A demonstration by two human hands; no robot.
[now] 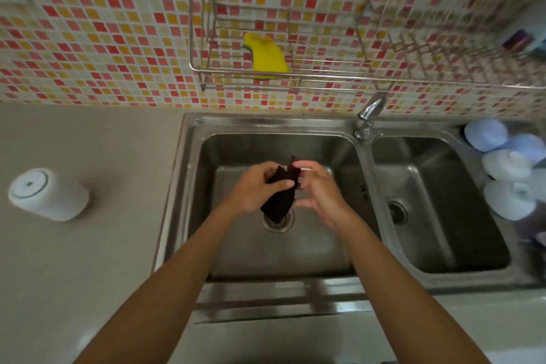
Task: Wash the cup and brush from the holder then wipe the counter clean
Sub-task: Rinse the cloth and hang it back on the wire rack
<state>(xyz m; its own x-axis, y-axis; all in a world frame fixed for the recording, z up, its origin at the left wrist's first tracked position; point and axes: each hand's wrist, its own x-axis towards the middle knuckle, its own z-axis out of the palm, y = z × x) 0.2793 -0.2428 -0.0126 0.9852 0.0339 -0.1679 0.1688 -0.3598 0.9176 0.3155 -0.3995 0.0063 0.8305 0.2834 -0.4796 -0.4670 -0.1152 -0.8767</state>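
Both hands [283, 186] on dark cloth [279, 201] — hanging lengthwise, drainward

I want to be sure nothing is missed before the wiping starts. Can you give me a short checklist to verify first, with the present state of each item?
1. Dark cloth in hand: ok, the left hand and right hand both have a grip on it.
2. Cloth over the left sink basin, so drips fall by the drain: ok.
3. Faucet shut off: cannot tell, no stream is visible.
4. Cloth wrung out enough: cannot tell.
5. Counter free to wipe: not ok, a white cup stands upside down on it.
6. Yellow sponge out of the way: ok, it lies in the wire rack.
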